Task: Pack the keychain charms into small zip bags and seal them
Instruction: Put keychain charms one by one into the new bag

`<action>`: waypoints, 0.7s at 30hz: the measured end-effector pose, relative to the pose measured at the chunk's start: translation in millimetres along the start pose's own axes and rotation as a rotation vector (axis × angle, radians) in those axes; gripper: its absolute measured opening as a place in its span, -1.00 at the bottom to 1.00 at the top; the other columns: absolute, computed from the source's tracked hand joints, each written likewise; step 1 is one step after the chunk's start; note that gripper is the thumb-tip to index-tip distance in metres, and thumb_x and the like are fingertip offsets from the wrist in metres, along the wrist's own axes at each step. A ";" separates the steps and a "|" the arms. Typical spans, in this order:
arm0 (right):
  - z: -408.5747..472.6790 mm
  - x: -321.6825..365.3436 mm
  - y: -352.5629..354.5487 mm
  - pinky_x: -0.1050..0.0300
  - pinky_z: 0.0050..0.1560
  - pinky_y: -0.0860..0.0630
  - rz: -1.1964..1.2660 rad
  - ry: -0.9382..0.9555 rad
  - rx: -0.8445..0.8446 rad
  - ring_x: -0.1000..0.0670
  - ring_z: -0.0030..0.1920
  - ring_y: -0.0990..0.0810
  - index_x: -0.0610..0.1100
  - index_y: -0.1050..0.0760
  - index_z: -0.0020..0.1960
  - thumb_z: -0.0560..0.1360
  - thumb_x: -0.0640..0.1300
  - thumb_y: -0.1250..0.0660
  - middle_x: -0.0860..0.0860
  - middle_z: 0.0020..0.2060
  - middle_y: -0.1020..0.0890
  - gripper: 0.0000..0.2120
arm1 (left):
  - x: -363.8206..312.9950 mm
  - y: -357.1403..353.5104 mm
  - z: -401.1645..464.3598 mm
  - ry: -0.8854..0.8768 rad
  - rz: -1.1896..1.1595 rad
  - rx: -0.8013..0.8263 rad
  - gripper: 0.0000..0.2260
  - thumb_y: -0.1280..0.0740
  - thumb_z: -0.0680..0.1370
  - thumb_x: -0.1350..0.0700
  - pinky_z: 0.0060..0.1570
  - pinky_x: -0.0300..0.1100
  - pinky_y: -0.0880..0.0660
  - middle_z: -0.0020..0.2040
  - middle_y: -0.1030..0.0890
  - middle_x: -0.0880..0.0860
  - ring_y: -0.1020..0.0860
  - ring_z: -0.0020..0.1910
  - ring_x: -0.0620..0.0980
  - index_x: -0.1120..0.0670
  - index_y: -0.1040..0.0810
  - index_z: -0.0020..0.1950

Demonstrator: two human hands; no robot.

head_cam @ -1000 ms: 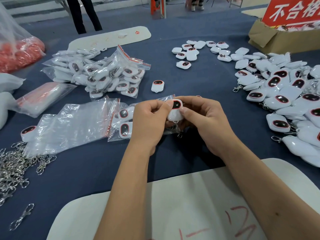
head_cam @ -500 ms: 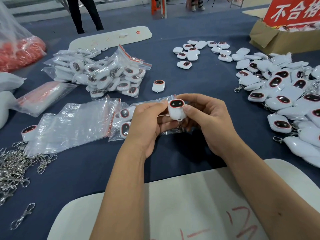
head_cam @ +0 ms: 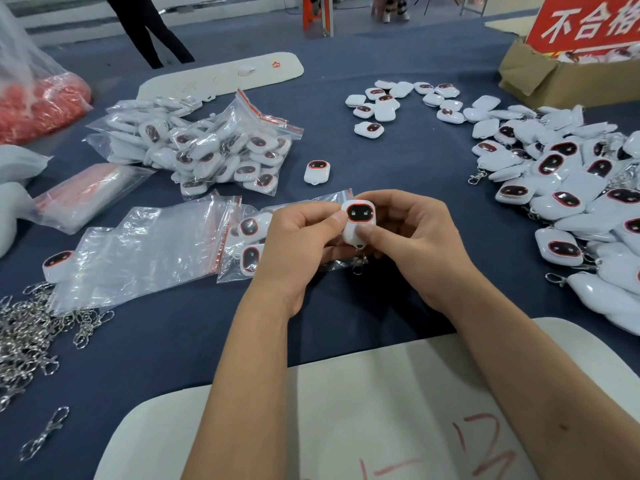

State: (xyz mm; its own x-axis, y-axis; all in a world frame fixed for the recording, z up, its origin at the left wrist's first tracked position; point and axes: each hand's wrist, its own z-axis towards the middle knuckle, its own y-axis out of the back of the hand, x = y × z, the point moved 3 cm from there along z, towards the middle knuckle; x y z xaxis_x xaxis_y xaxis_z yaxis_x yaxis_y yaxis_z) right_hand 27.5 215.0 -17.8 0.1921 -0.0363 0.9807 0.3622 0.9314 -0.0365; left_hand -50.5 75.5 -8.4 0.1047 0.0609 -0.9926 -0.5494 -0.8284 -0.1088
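Both hands hold one white keychain charm upright above the blue table. The left hand pinches its left edge with thumb and fingers, and the right hand grips its right side, thumb pressing the front. A zip bag holding two charms lies just behind.

White charm upright (dark face forward), partly-filled zip bag behind.

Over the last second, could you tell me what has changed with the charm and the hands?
Both hands, left hand and right hand, kept hold of the charm and tipped it upright, so its dark face now looks at the camera. The partly filled zip bag beneath and the loose charm pile stayed put.
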 end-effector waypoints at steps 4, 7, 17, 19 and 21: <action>0.1 1.1 -1.7 0.23 -0.12 -0.60 -0.029 0.009 0.000 0.03 -0.10 -0.73 -0.16 -0.65 0.20 0.57 -0.36 -0.43 -0.08 -0.07 -0.77 -0.76 | -0.8 1.0 -0.6 -0.015 0.020 -0.024 -0.82 -0.33 0.66 0.24 -0.10 -0.13 -0.67 -0.06 -0.75 0.16 -0.71 -0.11 0.04 0.15 -0.73 0.01; 0.1 1.2 -2.1 0.21 -0.12 -0.60 -0.068 0.026 -0.012 0.00 -0.10 -0.74 -0.15 -0.65 0.19 0.57 -0.36 -0.43 -0.07 -0.08 -0.76 -0.76 | -0.5 1.3 -0.3 -0.031 0.049 -0.015 -0.84 -0.34 0.66 0.24 -0.08 -0.12 -0.67 -0.02 -0.74 0.20 -0.72 -0.10 0.06 0.18 -0.73 0.05; 1.1 -1.5 -2.4 0.12 -0.13 -0.63 -0.118 0.030 -0.029 -0.07 -0.13 -0.74 -0.11 -0.65 0.18 0.57 -0.34 -0.44 -0.09 -0.12 -0.75 -0.76 | 0.1 0.9 0.0 -0.052 0.059 -0.032 -0.82 -0.34 0.65 0.25 -0.14 -0.19 -0.64 -0.05 -0.74 0.18 -0.72 -0.12 0.02 0.16 -0.74 0.00; 0.6 -0.7 -3.3 0.02 -0.09 -0.67 -0.128 0.050 -0.031 -0.12 -0.12 -0.73 -0.07 -0.65 0.19 0.58 -0.32 -0.44 -0.10 -0.13 -0.74 -0.74 | 0.3 0.6 1.1 -0.065 0.068 -0.068 -0.83 -0.35 0.64 0.25 -0.14 -0.16 -0.64 -0.07 -0.74 0.17 -0.71 -0.12 0.03 0.14 -0.75 -0.03; 0.2 0.3 -3.9 -0.02 -0.03 -0.67 -0.151 0.076 -0.031 -0.08 -0.13 -0.71 -0.04 -0.65 0.20 0.58 -0.30 -0.43 -0.08 -0.14 -0.73 -0.74 | 1.3 -0.2 2.3 -0.095 0.113 -0.114 -0.86 -0.39 0.60 0.21 -0.12 -0.07 -0.66 -0.13 -0.74 0.15 -0.70 -0.14 0.04 0.10 -0.75 -0.07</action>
State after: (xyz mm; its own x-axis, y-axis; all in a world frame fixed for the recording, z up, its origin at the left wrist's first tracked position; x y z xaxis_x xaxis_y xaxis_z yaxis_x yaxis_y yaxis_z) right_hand 26.0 211.4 -17.3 0.2015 -0.2038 0.9581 0.4198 0.9017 0.1035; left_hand -52.2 77.1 -9.8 -0.0341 0.0117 -0.9994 -0.4552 -0.8904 0.0051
